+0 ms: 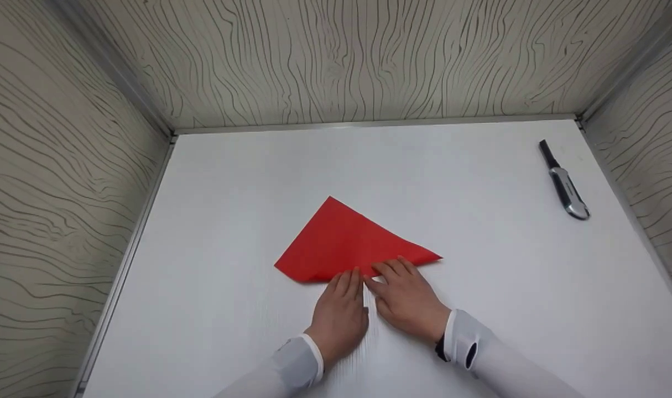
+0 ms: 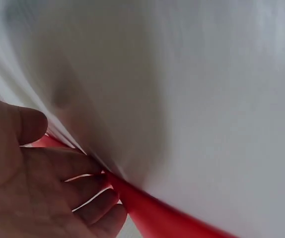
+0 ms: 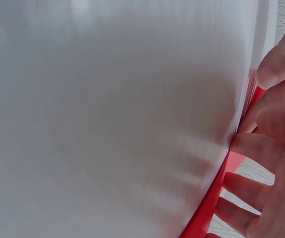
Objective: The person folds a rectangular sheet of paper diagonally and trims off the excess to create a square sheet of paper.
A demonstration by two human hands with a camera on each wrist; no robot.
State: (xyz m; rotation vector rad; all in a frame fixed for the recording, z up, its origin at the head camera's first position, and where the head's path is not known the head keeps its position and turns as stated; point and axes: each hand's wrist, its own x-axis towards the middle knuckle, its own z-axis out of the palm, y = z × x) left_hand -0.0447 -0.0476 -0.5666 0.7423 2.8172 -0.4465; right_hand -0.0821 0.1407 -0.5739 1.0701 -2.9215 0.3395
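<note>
A sheet of red paper (image 1: 344, 237), folded into a rough triangle, lies mid-table with a corner pointing away from me. Its near edge bulges slightly at the left and right. My left hand (image 1: 341, 318) has its fingertips on that near edge, just left of the middle, fingers extended. Beside it, my right hand (image 1: 407, 298) rests extended fingers on the same edge, to the right. In the left wrist view the fingertips meet the red paper (image 2: 157, 213) low over the tabletop. The right wrist view has the fingers along the red paper's edge (image 3: 207, 208).
A black and silver utility knife (image 1: 567, 188) lies at the far right of the white table (image 1: 230, 193). Panels with a wood-grain line pattern (image 1: 336, 61) stand at the back and both sides, joined by grey metal rails (image 1: 131, 249).
</note>
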